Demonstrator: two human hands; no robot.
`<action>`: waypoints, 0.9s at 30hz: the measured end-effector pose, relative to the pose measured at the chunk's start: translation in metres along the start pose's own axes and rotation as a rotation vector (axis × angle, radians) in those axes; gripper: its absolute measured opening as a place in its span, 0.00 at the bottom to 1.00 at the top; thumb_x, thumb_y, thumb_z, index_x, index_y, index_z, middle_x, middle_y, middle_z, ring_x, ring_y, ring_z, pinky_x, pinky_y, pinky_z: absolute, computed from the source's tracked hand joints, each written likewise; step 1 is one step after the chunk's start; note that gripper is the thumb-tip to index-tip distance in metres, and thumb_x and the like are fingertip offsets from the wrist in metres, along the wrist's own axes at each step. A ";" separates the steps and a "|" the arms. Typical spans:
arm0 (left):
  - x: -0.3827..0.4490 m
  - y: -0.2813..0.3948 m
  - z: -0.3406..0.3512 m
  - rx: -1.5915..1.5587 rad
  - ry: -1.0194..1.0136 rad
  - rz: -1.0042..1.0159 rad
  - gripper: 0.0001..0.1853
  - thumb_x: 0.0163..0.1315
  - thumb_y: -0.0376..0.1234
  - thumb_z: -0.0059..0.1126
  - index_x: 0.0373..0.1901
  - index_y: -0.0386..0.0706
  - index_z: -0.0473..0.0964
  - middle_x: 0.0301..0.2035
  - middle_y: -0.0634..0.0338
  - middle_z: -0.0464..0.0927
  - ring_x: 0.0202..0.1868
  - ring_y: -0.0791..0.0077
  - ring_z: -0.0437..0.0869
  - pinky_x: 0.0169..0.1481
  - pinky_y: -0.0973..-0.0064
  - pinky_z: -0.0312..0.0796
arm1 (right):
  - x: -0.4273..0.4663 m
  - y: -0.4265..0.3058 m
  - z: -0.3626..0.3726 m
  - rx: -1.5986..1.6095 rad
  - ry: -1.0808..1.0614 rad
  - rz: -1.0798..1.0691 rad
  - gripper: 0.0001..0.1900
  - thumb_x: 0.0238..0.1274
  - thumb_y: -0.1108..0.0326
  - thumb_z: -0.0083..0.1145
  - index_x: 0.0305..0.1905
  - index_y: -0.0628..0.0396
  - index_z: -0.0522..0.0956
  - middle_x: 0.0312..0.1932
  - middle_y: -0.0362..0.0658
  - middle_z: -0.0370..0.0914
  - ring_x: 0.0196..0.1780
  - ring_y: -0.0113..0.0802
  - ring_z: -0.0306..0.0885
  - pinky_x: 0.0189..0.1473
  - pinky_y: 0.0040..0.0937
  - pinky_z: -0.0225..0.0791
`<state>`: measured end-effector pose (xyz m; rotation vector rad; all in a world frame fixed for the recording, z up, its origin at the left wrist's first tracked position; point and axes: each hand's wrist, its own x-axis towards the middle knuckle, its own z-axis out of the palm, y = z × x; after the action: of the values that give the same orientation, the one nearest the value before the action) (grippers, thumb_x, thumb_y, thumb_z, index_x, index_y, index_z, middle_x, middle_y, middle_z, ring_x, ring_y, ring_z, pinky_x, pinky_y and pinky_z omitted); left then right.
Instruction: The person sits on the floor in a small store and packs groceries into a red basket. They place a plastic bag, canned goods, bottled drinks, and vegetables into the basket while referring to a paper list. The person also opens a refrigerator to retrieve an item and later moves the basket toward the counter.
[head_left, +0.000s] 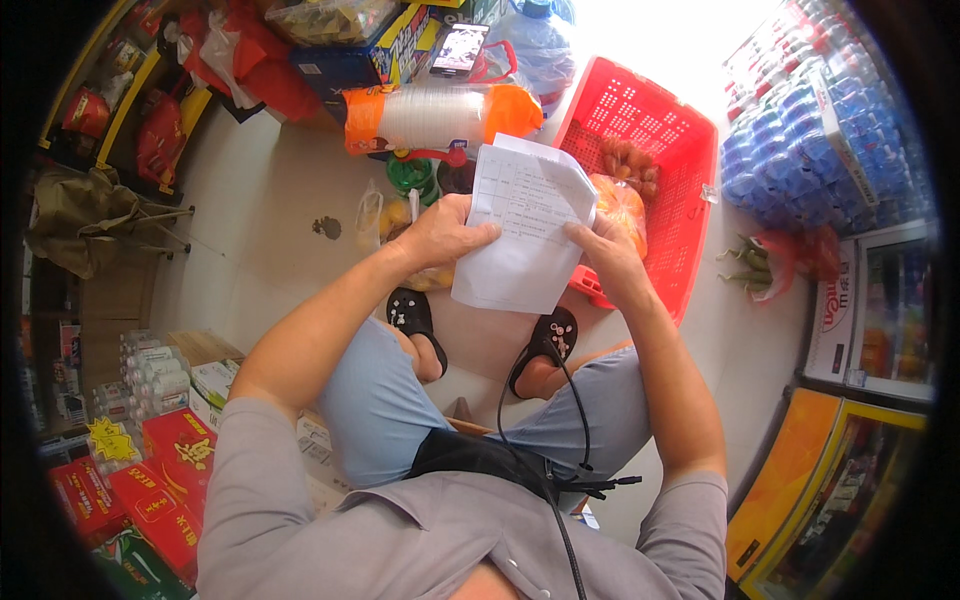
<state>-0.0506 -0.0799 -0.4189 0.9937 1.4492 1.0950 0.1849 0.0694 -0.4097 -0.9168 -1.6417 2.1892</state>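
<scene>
Both hands hold a small stack of white printed paper sheets (525, 225) above the gap between my knees. My left hand (450, 232) grips the left edge, its thumb on top of the paper. On the right edge, my right hand (607, 251) also has its thumb on the top sheet; its other fingers are partly hidden underneath. Beyond the sheets lies a plastic-wrapped sleeve of clear cups (433, 116) with orange ends. A red plastic basket (686, 247) stands beyond my right hand, with bagged orange-coloured and brown produce in it. Behind my left hand is a bag of yellow fruit (392, 217).
A smartphone (460, 49) with a lit screen lies beyond the cups, near a large water bottle (536, 37). Shrink-wrapped bottles (810, 135) are stacked at right above display coolers. A folding stool (82, 217) stands at left, red boxes (161, 487) at lower left.
</scene>
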 end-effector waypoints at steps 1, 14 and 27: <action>0.000 0.001 0.000 0.007 0.002 -0.002 0.17 0.69 0.33 0.61 0.55 0.33 0.82 0.47 0.54 0.88 0.49 0.70 0.86 0.59 0.68 0.77 | 0.000 -0.001 0.001 -0.007 0.005 0.001 0.23 0.77 0.65 0.56 0.69 0.67 0.74 0.60 0.48 0.82 0.60 0.35 0.82 0.66 0.38 0.74; 0.000 0.002 0.001 0.007 0.009 -0.010 0.17 0.68 0.33 0.61 0.55 0.32 0.82 0.47 0.53 0.88 0.49 0.70 0.87 0.59 0.68 0.78 | -0.001 -0.002 -0.001 -0.050 0.010 0.015 0.23 0.73 0.66 0.59 0.67 0.68 0.75 0.60 0.48 0.81 0.60 0.35 0.81 0.67 0.37 0.72; 0.000 0.013 -0.013 0.101 0.041 -0.059 0.18 0.69 0.32 0.60 0.58 0.32 0.81 0.49 0.54 0.86 0.49 0.73 0.86 0.58 0.70 0.78 | 0.000 -0.002 -0.036 -0.139 -0.005 -0.013 0.18 0.73 0.66 0.59 0.61 0.62 0.79 0.51 0.41 0.83 0.52 0.26 0.81 0.54 0.28 0.75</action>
<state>-0.0630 -0.0782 -0.4053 0.9982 1.5702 1.0125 0.2066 0.0982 -0.4135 -0.9344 -1.8153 2.0922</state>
